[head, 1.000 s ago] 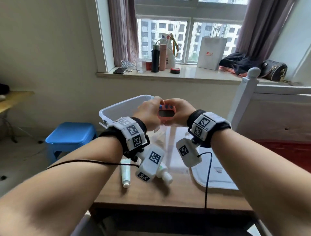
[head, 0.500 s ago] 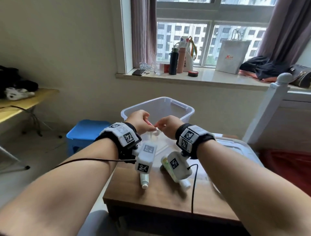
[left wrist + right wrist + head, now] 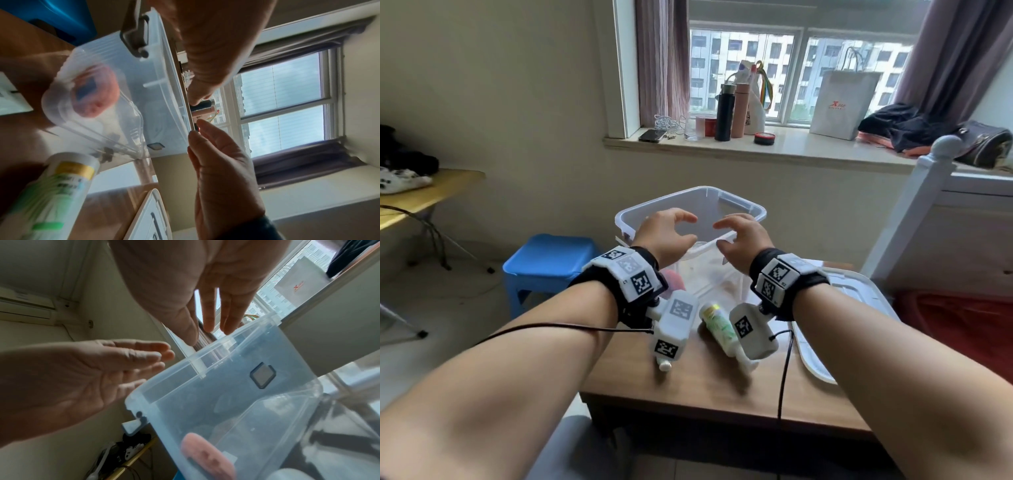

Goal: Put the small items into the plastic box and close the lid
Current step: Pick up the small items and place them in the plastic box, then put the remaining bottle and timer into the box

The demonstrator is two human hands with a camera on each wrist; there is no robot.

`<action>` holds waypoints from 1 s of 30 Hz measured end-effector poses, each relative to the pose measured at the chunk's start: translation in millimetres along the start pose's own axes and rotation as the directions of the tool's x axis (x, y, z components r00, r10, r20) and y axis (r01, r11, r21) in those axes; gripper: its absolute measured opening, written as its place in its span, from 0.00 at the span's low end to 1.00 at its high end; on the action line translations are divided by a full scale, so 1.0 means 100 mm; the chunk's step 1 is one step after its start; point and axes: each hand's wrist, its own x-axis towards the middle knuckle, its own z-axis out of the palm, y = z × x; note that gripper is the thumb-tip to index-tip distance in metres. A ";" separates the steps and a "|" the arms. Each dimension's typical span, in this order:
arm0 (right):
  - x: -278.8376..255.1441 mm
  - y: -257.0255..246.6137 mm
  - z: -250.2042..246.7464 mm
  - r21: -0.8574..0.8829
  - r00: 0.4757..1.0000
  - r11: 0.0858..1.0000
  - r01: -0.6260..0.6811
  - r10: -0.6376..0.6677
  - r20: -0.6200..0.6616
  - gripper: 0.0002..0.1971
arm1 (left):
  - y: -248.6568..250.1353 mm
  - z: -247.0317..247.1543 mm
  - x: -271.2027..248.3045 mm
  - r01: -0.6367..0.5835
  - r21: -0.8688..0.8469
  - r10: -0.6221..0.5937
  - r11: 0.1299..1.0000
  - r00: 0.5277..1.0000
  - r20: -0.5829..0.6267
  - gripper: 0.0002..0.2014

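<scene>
Wooden table [image 3: 688, 387] bears clear lidless plastic box [image 3: 743, 207], pink item [image 3: 205, 456] inside

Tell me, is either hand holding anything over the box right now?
Nothing is held. The left hand and right hand hover open above the plastic box, fingers relaxed; the pink item already lies inside.

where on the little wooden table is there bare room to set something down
Bare wood runs along the table front edge, below the green tube and the white tube. The far half is crowded: the plastic box, with both open hands over it, and the lid at right.
</scene>
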 end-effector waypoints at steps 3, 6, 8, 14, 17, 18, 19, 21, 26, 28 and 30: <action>-0.04 0.16 -0.07 -0.065 0.995 0.993 -0.099 0.098 -0.020 0.14 | 0.18 0.08 -0.08 -0.155 -0.065 0.150 0.986 0.986 -0.066 0.13; -0.15 0.29 -0.05 -0.229 0.965 0.963 -0.141 0.185 0.186 0.16 | 0.31 0.24 -0.15 -0.297 -0.113 0.297 0.948 0.955 -0.021 0.08; -0.25 0.35 0.01 -0.333 0.899 0.936 -0.112 0.238 0.368 0.23 | 0.32 0.35 -0.19 -0.311 -0.104 0.321 0.945 0.942 0.096 0.09; -0.52 0.41 0.23 -0.421 0.743 0.894 -0.155 0.386 0.547 0.38 | 0.19 0.55 -0.29 -0.215 0.022 0.196 0.976 0.921 0.337 0.11; -0.60 0.40 0.28 -0.369 0.749 0.915 -0.163 0.358 0.557 0.36 | 0.09 0.63 -0.34 -0.134 0.068 0.093 0.989 0.903 0.420 0.13; -0.61 0.40 0.29 -0.353 0.752 0.920 -0.172 0.354 0.556 0.35 | 0.06 0.64 -0.35 -0.127 0.099 0.071 0.987 0.895 0.440 0.13; -0.61 0.40 0.28 -0.356 0.757 0.918 -0.173 0.356 0.548 0.32 | 0.03 0.65 -0.36 -0.126 0.133 0.052 0.983 0.888 0.458 0.14; -0.59 0.40 0.25 -0.383 0.770 0.911 -0.156 0.354 0.530 0.28 | 0.01 0.66 -0.37 -0.122 0.176 0.022 0.977 0.875 0.483 0.16; -0.41 0.31 -0.09 -0.302 0.857 0.939 -0.166 0.289 0.427 0.20 | 0.18 0.64 -0.32 -0.159 0.067 0.117 0.985 0.900 0.419 0.17; -0.33 0.23 -0.27 -0.276 0.900 0.950 -0.146 0.244 0.362 0.21 | 0.28 0.61 -0.28 -0.193 0.008 0.180 0.981 0.932 0.315 0.16; -0.26 0.17 -0.42 -0.245 0.926 0.961 -0.129 0.205 0.316 0.20 | 0.38 0.54 -0.22 -0.222 -0.036 0.225 0.974 0.956 0.190 0.14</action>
